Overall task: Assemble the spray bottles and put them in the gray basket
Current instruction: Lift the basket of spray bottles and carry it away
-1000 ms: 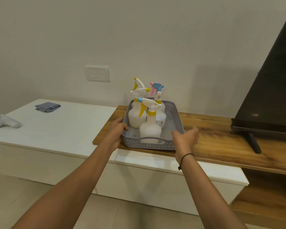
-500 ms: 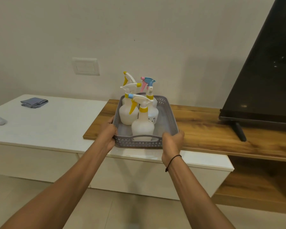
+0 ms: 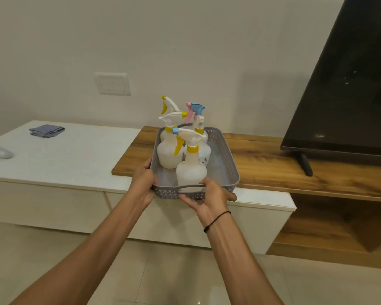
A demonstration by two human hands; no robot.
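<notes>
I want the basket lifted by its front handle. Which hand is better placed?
Right hand: its fingers already curl round the gray basket at the front handle slot. The left hand grips the near-left corner.

- One view only, from a wide-angle camera worn on the person's head, looking forward and down along both forearms.
- It faces a pale wall (image 3: pixel 185 40) across a low white cabinet (image 3: pixel 75 155) and a wooden shelf (image 3: pixel 273 164).
- The perforated gray plastic basket (image 3: pixel 229 159) sits near, mid-frame, at arm's reach.
</notes>
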